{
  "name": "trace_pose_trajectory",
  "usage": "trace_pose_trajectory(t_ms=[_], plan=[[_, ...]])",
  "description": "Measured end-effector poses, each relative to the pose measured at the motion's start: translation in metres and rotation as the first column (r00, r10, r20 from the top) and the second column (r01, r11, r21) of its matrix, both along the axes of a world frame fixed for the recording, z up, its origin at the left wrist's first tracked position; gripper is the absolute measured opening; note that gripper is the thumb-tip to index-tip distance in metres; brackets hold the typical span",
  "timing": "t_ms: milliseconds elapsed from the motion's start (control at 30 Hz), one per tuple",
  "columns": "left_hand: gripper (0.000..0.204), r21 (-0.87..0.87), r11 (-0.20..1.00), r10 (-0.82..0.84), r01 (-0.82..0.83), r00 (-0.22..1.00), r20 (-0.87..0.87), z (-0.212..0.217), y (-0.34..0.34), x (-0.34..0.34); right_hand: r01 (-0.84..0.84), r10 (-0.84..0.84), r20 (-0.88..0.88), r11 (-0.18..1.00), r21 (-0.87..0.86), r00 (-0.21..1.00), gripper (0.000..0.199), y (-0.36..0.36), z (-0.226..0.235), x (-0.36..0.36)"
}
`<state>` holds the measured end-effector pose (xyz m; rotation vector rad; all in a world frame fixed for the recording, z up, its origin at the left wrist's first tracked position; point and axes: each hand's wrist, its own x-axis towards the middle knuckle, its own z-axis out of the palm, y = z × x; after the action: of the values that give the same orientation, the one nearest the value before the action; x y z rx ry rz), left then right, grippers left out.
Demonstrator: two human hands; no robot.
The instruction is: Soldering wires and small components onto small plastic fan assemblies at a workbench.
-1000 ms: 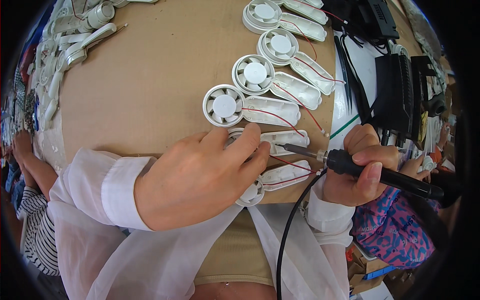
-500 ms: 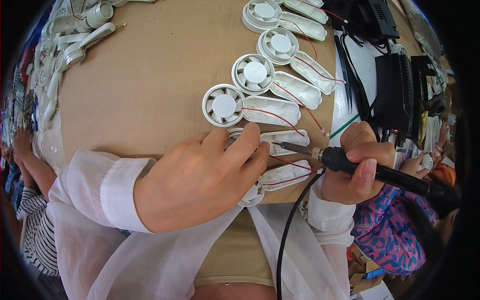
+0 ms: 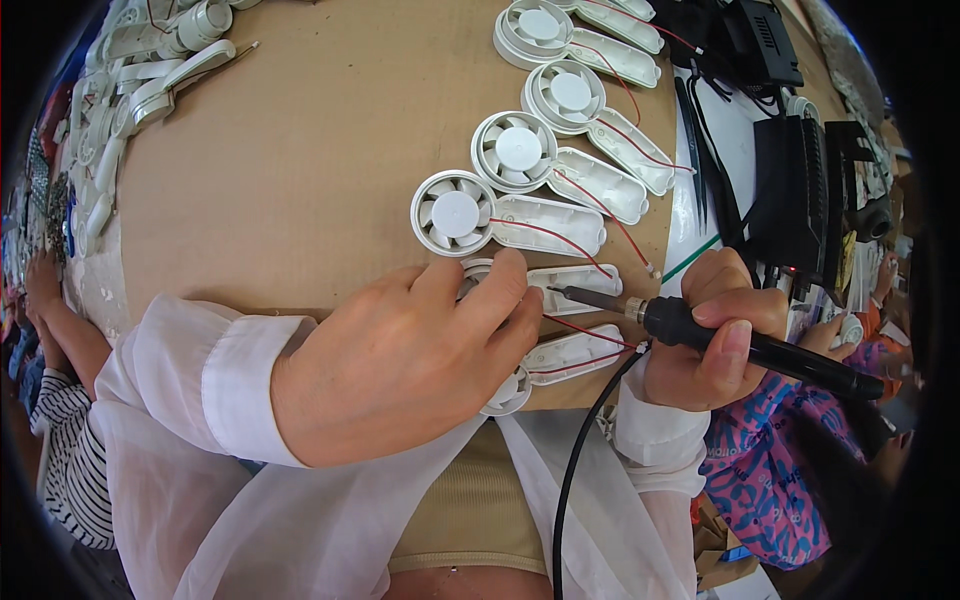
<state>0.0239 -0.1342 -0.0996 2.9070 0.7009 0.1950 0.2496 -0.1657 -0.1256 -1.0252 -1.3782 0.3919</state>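
My right hand (image 3: 722,335) is wrapped around the black handle of a soldering iron (image 3: 810,365). Its thin tip points left, over the inner end of a white fan's open handle shell (image 3: 598,280) and close to my left fingertips. My left hand (image 3: 400,345) is bent over that fan's round head, which it mostly covers. The left fingers are curled together, and whatever they pinch is hidden beneath them. Nearer to me lies another white fan (image 3: 508,395), partly under the left hand, with red wires (image 3: 585,365) along its handle shell.
Several white fans with open handles and red wires, one being the near fan (image 3: 455,214), line the brown tabletop (image 3: 270,170). White fan parts (image 3: 150,100) are heaped far left. Black boxes (image 3: 790,190) stand right. The iron's black cable (image 3: 570,480) hangs before me. Other people sit at both sides.
The view has shifted slightly, so the fans appear a little farther right and lower. Both hands and the soldering iron keep nearly the same pose.
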Motion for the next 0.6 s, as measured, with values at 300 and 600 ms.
trace_pose_trajectory(t_ms=[300,600], plan=[[0.038,0.013,1.0,-0.002,0.002,1.0,-0.011,-0.0009,-0.0006,-0.0006,0.028,-0.027,0.011,0.999,-0.021,1.0,0.018,0.0004,0.0005,-0.0031],[0.037,-0.003,1.0,0.0,0.0,1.0,0.001,-0.002,-0.0009,-0.0002,0.047,-0.048,-0.004,0.999,-0.007,0.999,0.018,0.0016,-0.001,-0.004]])
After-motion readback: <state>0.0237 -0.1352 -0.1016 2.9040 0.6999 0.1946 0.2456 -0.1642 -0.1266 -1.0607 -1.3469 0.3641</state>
